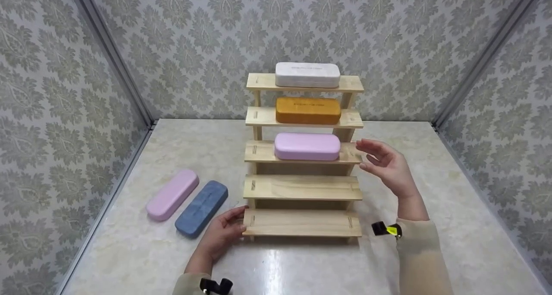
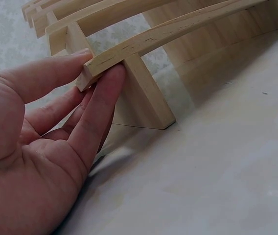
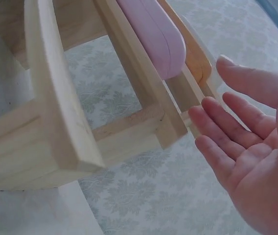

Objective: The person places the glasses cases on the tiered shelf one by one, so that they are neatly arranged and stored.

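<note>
A stepped wooden display rack [image 1: 302,187] stands on the table. My left hand [image 1: 224,234] pinches the left end of its lowest board; in the left wrist view the thumb [image 2: 56,71] lies on top and fingers reach underneath. On the right, my right hand [image 1: 388,165] is beside the middle board's end, holding nothing, fingers spread from the thumb. A glossy pink glasses case [image 1: 307,147] lies on that middle board. Above it are an orange glasses case [image 1: 308,111] and, on the top board, a white glasses case [image 1: 307,75]. Both lower boards are bare.
Left of the rack, another pink glasses case [image 1: 172,196] and a blue glasses case [image 1: 202,208] lie slantwise on the marbled table [image 1: 465,243]. Patterned walls [image 1: 207,36] enclose the back and both sides.
</note>
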Demonstrator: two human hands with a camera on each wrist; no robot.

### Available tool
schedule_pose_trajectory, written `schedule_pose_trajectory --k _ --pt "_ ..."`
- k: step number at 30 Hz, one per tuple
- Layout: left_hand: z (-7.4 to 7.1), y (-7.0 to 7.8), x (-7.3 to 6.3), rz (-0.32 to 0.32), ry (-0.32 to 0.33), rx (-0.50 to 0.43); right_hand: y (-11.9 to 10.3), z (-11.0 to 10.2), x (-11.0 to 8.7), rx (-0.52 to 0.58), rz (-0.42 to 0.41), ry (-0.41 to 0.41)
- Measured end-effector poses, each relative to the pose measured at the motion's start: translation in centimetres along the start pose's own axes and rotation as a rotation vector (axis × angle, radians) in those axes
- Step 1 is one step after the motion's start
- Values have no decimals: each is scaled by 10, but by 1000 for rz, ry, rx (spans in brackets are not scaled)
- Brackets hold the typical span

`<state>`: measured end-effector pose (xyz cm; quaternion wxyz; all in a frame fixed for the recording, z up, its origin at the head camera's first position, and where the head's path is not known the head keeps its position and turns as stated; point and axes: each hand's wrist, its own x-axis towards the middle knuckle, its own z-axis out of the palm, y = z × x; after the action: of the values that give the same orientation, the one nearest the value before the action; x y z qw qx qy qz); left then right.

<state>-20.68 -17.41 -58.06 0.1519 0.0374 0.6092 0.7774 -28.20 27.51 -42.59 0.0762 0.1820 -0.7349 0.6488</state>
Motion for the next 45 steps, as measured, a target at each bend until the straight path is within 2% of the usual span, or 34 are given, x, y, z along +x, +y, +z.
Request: schedule_pose_trajectory --k 4,8,13,18,26,29,40,45 --pt "0 0 0 0 1 6 8 -3 -20 30 -20 60" --pt "0 0 0 5 -3 11 21 -6 -44 48 0 125" --pt "0 0 0 0 -8 0 40 -10 -72 48 85 148" --pt "-1 0 1 0 -4 10 57 -10 -89 -9 198 107" --pt "-1 0 0 15 -7 18 73 1 -104 30 396 49" --pt "-1 0 0 17 -3 19 76 6 -105 48 445 20" --pt "0 0 0 15 -10 4 88 19 -110 102 425 -118" --pt "-1 -2 0 37 -26 3 90 21 -109 110 437 -143"
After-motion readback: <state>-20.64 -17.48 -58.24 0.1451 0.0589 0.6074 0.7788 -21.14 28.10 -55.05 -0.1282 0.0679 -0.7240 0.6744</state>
